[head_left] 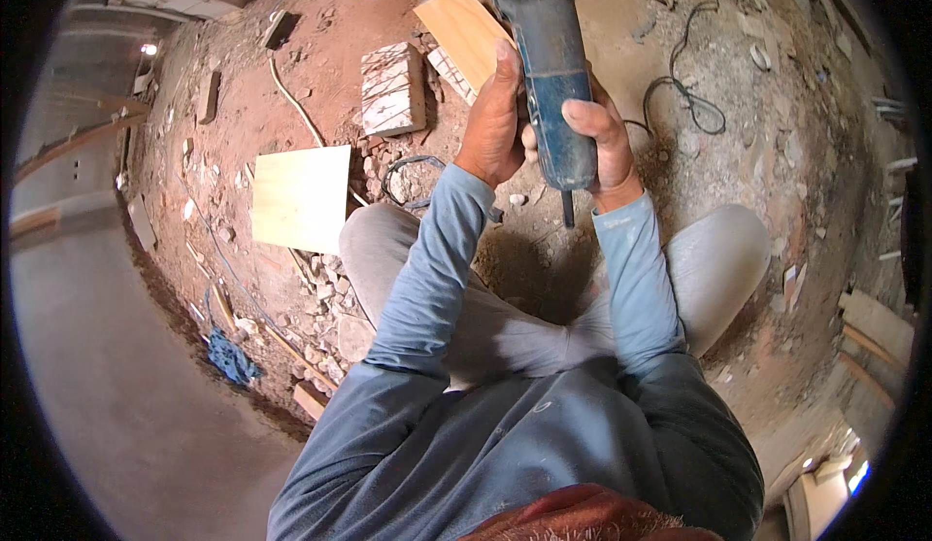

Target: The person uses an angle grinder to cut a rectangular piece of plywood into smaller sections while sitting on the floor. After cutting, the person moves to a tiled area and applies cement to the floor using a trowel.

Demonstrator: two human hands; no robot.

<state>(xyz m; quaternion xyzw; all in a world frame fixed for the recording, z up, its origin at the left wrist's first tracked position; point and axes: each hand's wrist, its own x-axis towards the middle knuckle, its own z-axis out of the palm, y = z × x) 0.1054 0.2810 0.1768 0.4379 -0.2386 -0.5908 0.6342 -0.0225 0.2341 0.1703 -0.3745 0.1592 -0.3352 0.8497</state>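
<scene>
I hold a dusty blue angle grinder upright in the picture, its grey metal head at the top edge and its short cord sleeve pointing down toward my lap. My left hand is closed on the grinder's left side, thumb up along the body. My right hand wraps round the right side, thumb across the lower body. Just behind the grinder lie a tilted wooden board and a pale block with reddish streaks.
I sit on a rubble-strewn dirt floor. A square plywood piece lies left, with stone chips beside it. Cables snake over the ground at both sides. A blue cloth lies by the grey wall; scrap boards lie at the right.
</scene>
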